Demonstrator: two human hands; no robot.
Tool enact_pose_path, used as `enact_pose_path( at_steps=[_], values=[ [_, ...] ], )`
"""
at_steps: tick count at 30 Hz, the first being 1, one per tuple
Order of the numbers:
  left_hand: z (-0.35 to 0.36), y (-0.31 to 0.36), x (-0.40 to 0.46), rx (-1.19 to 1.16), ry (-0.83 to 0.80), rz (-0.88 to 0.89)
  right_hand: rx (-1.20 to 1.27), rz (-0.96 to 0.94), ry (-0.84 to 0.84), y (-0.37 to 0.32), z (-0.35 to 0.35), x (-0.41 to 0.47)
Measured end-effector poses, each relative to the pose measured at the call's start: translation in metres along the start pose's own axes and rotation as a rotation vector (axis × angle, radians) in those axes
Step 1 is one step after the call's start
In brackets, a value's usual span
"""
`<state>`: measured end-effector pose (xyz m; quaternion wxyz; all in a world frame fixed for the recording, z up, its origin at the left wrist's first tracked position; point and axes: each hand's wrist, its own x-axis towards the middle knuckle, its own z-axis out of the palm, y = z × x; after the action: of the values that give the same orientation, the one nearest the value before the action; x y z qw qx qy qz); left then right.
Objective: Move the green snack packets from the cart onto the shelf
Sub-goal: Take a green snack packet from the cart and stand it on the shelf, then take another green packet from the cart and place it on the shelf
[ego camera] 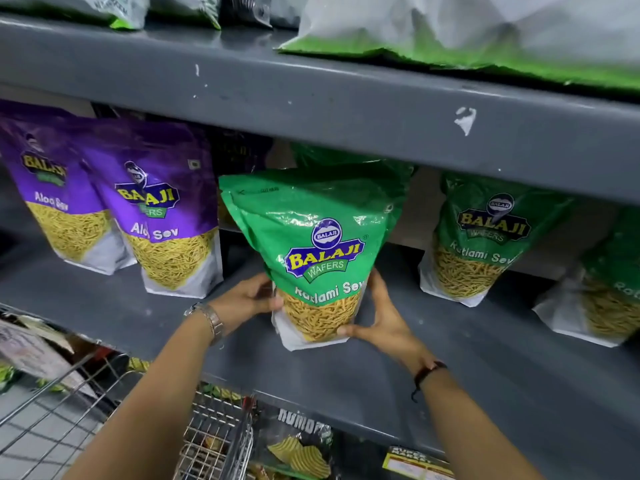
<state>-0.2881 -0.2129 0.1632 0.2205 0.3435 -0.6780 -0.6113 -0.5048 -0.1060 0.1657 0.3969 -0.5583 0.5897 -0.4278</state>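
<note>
A green Ratlami Sev packet [311, 244] stands upright on the grey middle shelf [398, 368], held from both sides near its base. My left hand [247, 299] grips its lower left edge. My right hand [379, 322] wraps round the lower right corner, thumb under the front. Another green packet [481, 237] stands to the right, and a third [606, 289] is partly cut off at the frame's edge. More green packaging shows behind the held packet. The wire cart [207, 438] is at the lower left, below the shelf edge.
Two purple Aloo Sev packets [162, 216] [59, 199] stand on the same shelf to the left. The upper shelf's front edge [346, 109] overhangs the packet tops and carries pale bags [450, 26]. Dark snack packets [298, 448] sit on the shelf below.
</note>
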Motion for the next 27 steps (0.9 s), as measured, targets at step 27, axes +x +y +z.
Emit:
enact_pose_path(
  at_steps=[27],
  values=[
    [0.032, -0.13, -0.374, 0.29, 1.309, -0.608, -0.27, -0.281, -0.426, 0.01, 0.233, -0.123]
  ],
)
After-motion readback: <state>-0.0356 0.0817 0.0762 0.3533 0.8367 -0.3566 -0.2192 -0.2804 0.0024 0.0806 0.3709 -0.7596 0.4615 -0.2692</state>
